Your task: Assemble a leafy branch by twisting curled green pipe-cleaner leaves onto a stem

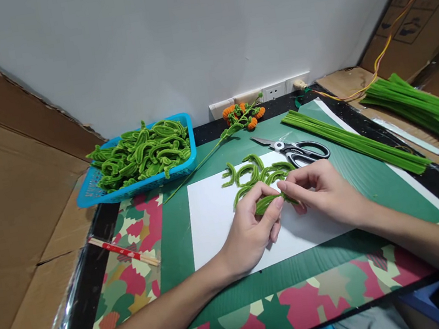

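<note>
The left hand (251,232) has its thumb and forefinger curled almost closed around a fuzzy green piece (264,205), while the right hand (324,192) pinches at its far end, the fingertips of both hands nearly meeting. The piece lies between them, just above a white sheet (212,226); it is bright green, soft-piled like chenille, with slim strands running side by side, narrow and leaf-like. Fingers cover its right end, so its full outline cannot be told.

Taking the hands as the centre of the dial, similar green loops (246,174) lie on the sheet from ten to twelve o'clock, some closed into ovals, others curved and open. At one o'clock, scissors (303,150) with black-and-grey handles rest on a green mat (390,193). Farther off, just before twelve, sits a green stem with orange blooms (252,123), its stalk slanting down toward ten.

At ten o'clock, a blue basket (140,189) is heaped with bent green pieces (143,154). A bundle of straight green stems (357,140) stretches across two o'clock, and a second, thicker bundle (426,104) lies beyond it. Toward nine, chopsticks (124,251) in a red band lie on a patterned border (138,280).
</note>
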`<act>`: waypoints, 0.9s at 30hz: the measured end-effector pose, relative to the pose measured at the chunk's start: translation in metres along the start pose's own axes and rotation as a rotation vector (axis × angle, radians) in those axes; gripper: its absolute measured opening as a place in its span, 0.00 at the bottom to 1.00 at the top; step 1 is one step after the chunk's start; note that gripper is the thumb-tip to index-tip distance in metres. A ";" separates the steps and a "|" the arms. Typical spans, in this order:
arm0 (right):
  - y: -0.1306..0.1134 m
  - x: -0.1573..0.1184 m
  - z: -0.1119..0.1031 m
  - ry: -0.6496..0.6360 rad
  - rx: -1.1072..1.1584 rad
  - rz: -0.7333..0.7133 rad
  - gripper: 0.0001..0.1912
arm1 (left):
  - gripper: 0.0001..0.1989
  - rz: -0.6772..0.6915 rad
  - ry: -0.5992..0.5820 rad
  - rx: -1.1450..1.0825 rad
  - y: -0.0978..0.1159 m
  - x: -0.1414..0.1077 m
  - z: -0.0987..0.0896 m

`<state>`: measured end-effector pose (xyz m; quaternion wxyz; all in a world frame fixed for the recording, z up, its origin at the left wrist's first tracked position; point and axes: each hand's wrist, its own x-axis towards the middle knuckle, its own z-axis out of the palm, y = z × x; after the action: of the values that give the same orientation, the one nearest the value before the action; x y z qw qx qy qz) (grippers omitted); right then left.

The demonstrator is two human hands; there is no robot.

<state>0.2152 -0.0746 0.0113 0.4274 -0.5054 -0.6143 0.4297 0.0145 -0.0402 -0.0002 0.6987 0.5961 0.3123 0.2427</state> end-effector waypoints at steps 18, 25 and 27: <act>0.001 -0.001 -0.008 0.003 -0.121 -0.133 0.10 | 0.16 -0.038 0.049 -0.161 -0.004 0.003 0.003; 0.005 -0.001 -0.004 -0.022 -0.143 -0.144 0.15 | 0.17 -0.050 0.080 -0.129 -0.004 0.002 0.002; 0.005 -0.001 -0.005 -0.019 -0.159 -0.168 0.14 | 0.15 -0.046 0.078 -0.122 -0.003 0.002 0.001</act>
<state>0.2211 -0.0745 0.0073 0.4144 -0.4803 -0.6908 0.3469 0.0164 -0.0403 -0.0036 0.7264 0.5353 0.3376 0.2680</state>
